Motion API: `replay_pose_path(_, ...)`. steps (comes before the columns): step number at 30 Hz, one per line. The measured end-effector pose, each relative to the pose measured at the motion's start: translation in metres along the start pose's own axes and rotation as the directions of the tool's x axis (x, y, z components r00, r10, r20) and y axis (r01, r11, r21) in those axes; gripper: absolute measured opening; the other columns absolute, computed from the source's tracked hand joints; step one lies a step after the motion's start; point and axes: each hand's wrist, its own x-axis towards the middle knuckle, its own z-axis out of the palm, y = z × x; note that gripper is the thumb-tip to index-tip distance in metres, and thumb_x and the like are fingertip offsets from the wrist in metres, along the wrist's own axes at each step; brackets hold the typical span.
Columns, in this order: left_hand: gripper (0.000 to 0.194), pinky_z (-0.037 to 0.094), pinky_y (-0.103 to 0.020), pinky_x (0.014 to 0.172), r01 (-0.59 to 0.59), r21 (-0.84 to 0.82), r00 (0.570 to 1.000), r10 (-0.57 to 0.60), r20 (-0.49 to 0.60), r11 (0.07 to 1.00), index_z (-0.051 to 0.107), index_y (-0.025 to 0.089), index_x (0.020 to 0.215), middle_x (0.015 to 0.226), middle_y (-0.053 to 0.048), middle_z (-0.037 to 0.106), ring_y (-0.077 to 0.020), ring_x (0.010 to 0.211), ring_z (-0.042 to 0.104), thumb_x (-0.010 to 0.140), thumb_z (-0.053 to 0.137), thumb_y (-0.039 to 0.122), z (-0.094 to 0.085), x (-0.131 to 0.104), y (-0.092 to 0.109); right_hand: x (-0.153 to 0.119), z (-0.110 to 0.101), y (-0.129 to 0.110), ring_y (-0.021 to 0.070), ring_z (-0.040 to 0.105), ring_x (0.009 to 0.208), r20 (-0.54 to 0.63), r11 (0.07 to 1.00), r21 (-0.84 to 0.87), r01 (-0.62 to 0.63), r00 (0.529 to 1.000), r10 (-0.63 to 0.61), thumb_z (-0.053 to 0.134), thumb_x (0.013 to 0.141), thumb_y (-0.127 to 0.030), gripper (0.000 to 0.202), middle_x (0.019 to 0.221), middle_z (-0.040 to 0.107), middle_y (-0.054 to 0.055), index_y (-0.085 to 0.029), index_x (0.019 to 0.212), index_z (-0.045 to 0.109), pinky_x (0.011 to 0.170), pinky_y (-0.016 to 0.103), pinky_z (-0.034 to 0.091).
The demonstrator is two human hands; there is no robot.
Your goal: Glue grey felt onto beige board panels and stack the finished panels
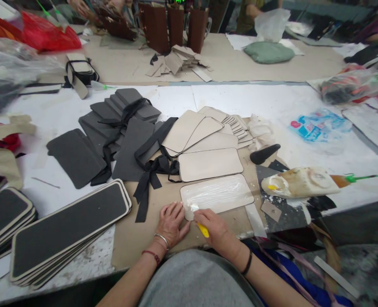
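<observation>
A beige rounded panel (pixel 220 194) lies in front of me, streaked with a shiny whitish film. My right hand (pixel 217 230) is closed round a tool with a yellow handle (pixel 203 230), its tip at the panel's left end. My left hand (pixel 172 224) rests palm down, fingers spread, at the panel's left edge. Just beyond is another beige panel (pixel 211 165), uncoated, and behind it a fanned pile of beige panels (pixel 191 132). To the right lies a whitish glue bottle (pixel 304 182) with a green-tipped nozzle.
Dark grey panels (pixel 76 157) and black ribbons (pixel 157 166) lie left of centre. Stacked black panels with beige rims (pixel 70 230) fill the near left. A black tool (pixel 264 154) lies right. Brown bags (pixel 155 27) and other people's arms (pixel 252 10) are across the table.
</observation>
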Motion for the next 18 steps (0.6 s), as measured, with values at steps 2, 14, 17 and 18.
replay_pose_path(2,0.033,0.032,-0.044,0.093,-0.002,0.003,1.0,0.002,0.008,1.0,0.059,0.019,0.104,0.114,-0.008,0.062,-0.0264,0.108,0.049,0.075,0.057,0.037,-0.001,0.0,0.001,-0.008,0.0,-0.007,0.0182,0.057,0.091,-0.08,0.997,0.065,-0.052,0.995,0.057,0.048,0.083,-0.008,0.024,0.097,0.061,0.009,-0.019,0.102,0.056,0.079,0.031,0.052)
replay_pose_path(14,0.027,0.034,-0.044,0.093,-0.032,0.045,0.999,0.032,-0.012,0.998,0.06,0.021,0.101,0.112,-0.008,0.063,-0.0259,0.108,0.051,0.077,0.056,0.033,-0.001,0.002,0.0,-0.066,-0.024,0.064,0.0188,0.061,0.08,-0.562,0.877,0.037,-0.478,0.716,0.414,0.047,0.087,-0.029,0.017,0.085,0.065,0.008,-0.018,0.09,0.059,0.073,0.034,0.053)
replay_pose_path(17,0.03,0.034,-0.043,0.093,-0.067,0.095,0.998,0.067,0.004,0.993,0.058,0.02,0.105,0.114,-0.008,0.062,-0.026,0.109,0.05,0.077,0.056,0.033,-0.001,0.001,-0.002,-0.081,-0.042,0.083,0.0196,0.061,0.083,-0.623,0.852,-0.064,-0.519,0.688,0.372,0.046,0.088,-0.03,0.018,0.087,0.065,0.008,-0.018,0.092,0.059,0.077,0.037,0.052)
replay_pose_path(18,0.031,0.034,-0.043,0.093,-0.08,0.109,0.997,0.08,0.007,0.991,0.058,0.02,0.105,0.114,-0.009,0.062,-0.0261,0.109,0.05,0.077,0.056,0.033,0.0,0.0,-0.003,-0.084,-0.046,0.087,0.0197,0.061,0.084,-0.643,0.846,-0.089,-0.525,0.68,0.354,0.046,0.088,-0.03,0.018,0.087,0.065,0.008,-0.018,0.092,0.059,0.078,0.037,0.051)
